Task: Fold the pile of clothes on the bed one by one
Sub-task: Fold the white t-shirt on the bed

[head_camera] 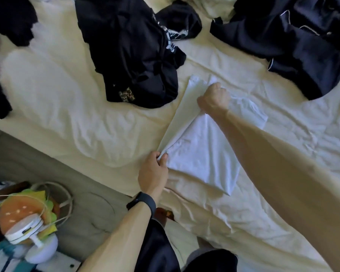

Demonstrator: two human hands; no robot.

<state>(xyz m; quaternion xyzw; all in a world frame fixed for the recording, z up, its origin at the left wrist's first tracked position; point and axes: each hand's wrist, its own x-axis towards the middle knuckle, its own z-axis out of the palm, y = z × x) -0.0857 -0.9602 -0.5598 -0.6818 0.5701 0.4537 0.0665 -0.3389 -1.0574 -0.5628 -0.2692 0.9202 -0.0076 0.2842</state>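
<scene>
A white garment [202,150] lies partly folded on the cream bed sheet [71,107] at the middle of the view. My left hand [153,171] pinches its near left corner between thumb and fingers. My right hand [214,99] grips the far edge of the same garment in a fist. Its left side flap is lifted off the sheet between the two hands. A heap of black clothes [133,50] lies just beyond and to the left. Another dark garment with white piping [294,42] lies at the far right.
More black fabric [0,55] hangs at the left edge. A grey mattress side [82,195] runs along the lower left. A burger-shaped plush toy [26,213] and a white lamp-like object [41,250] sit at the bottom left. A black band circles my left wrist.
</scene>
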